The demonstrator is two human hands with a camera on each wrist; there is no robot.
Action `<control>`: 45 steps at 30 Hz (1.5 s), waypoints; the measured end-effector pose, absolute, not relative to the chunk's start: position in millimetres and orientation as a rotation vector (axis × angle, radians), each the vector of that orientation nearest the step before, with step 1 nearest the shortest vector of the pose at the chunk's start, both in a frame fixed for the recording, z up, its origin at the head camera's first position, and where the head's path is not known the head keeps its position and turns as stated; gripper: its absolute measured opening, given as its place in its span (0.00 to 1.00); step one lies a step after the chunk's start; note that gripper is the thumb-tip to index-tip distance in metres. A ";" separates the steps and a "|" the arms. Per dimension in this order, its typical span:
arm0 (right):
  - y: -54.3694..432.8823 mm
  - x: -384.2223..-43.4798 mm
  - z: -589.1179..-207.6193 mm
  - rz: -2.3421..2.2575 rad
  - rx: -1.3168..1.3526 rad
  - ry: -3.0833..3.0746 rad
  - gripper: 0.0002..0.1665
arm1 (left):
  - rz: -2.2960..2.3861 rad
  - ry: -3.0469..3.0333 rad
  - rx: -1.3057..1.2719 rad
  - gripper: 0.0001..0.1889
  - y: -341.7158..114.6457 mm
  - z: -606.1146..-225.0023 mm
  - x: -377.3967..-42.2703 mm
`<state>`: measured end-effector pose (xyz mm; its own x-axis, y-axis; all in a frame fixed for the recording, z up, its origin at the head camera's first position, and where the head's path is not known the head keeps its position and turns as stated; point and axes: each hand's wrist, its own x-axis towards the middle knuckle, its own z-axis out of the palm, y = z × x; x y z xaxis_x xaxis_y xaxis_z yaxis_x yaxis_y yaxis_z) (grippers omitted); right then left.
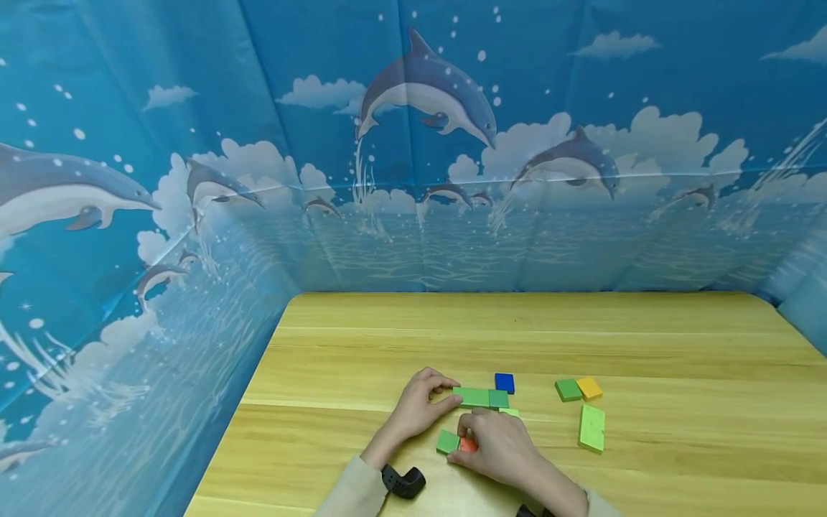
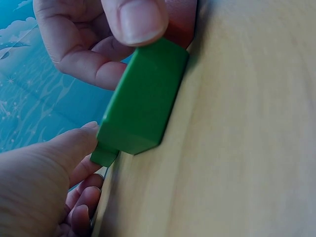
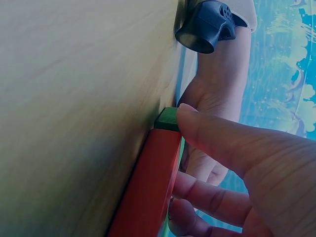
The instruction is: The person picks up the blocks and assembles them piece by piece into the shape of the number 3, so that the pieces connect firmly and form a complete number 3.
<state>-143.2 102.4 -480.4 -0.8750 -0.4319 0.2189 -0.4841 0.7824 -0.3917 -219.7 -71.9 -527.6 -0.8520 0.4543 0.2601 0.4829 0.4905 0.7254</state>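
Note:
My left hand [image 1: 420,409] holds the left end of a long light green block [image 1: 470,397] between thumb and fingers. A darker green block [image 1: 498,399] touches that block's right end. Closer to me, my right hand [image 1: 500,441] arches over a red block [image 1: 468,445], thumb on the near side and curled fingers on the far side. A green block [image 1: 447,441] lies against the red block's left end. In the right wrist view, the thumb tip touches this green block [image 3: 167,119] beside the red block [image 3: 148,182]. The right hand partly covers a lime block [image 1: 509,413].
Behind the long block lies a blue block [image 1: 505,383]. Farther right, a green block [image 1: 568,390] and an orange block [image 1: 589,388] touch, with a lime rectangular block [image 1: 591,429] nearer me. A dolphin-print curtain [image 1: 413,237] lines the table's [image 1: 678,359] far edge.

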 end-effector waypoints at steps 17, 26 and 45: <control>106.4 -141.9 -474.5 0.697 0.748 -2.882 0.19 | -1.307 -2.660 -0.872 0.14 -72.3 -530.1 -220.0; 162.9 -158.7 -442.4 0.763 0.656 -2.949 0.12 | -1.330 -2.653 -0.883 0.14 -69.3 -529.5 -219.8; 264.0 -186.7 -443.9 0.763 0.304 -3.233 0.23 | -1.349 -2.683 -0.846 0.14 -70.6 -529.5 -218.8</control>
<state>-186.7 264.0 -443.9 -0.9648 -0.2190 -0.1458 -0.1308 0.8799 -0.4568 -218.8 -70.6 -529.5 -0.8527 0.4572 0.2528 0.4756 0.4792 0.7377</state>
